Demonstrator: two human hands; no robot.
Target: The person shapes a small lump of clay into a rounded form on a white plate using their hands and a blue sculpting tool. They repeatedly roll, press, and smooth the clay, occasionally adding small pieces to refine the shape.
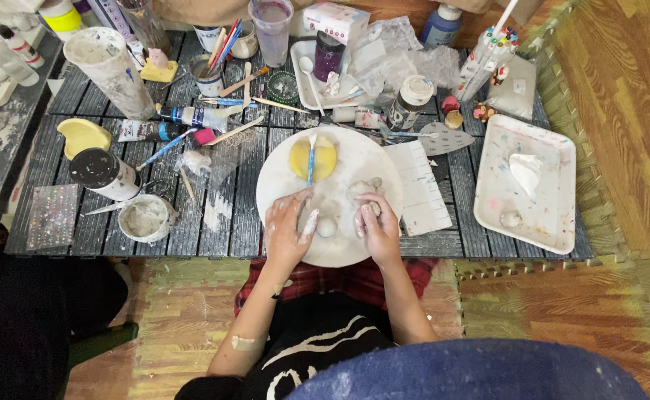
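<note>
A round white board [355, 159] lies on the low slatted table [251, 215] in front of me. A small white clay ball [326, 227] rests on it between my hands. My left hand [288, 230], smeared with white clay, lies flat on the board with its fingers apart, just left of the ball. My right hand [375, 222] is curled around a small lump of clay [374, 208]. Further back on the board sit a yellow sponge [314, 157] with a blue-handled brush [311, 157] laid across it and a rough clay shape [362, 188].
A white rectangular tray [540, 215] with clay scraps sits at the right. A small tub of white paste [144, 218], a black-lidded jar [103, 172], a yellow dish [82, 135], paint bottles, brushes and cups crowd the table's left and back. A white ridged palette [423, 189] borders the board.
</note>
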